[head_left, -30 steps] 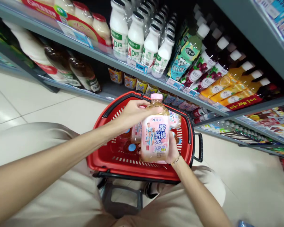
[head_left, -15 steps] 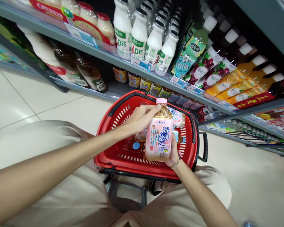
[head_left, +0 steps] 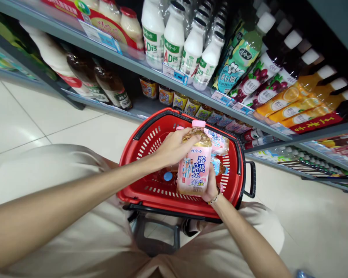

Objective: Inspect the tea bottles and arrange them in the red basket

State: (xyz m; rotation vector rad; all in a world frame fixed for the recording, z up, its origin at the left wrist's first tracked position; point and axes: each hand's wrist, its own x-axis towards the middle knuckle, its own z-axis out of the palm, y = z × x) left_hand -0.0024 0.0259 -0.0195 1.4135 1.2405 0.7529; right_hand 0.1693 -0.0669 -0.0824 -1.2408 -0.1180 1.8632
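Observation:
Both my hands hold a pink-labelled tea bottle (head_left: 195, 162) with a pink cap, upright over a red shopping basket (head_left: 145, 195). My left hand (head_left: 172, 148) wraps round the bottle's shoulder from the left. My right hand (head_left: 210, 187) cups its base from behind, a thin bracelet on the wrist. Inside the basket lie more bottles, one with a blue cap (head_left: 168, 176) and another pink-labelled one (head_left: 219, 143) on its side near the far rim.
Grey store shelves (head_left: 150, 71) run along the far side, stocked with white milk-drink bottles (head_left: 174, 38), brown tea bottles (head_left: 110, 83) and orange juice bottles (head_left: 290, 102). The basket rests against my knees in beige trousers (head_left: 84, 235). White tiled floor (head_left: 23, 119) spreads to the left.
The pink bottle has sunk slightly lower toward the basket in both hands. My view has shifted a little, so the basket and shelves sit further right and up.

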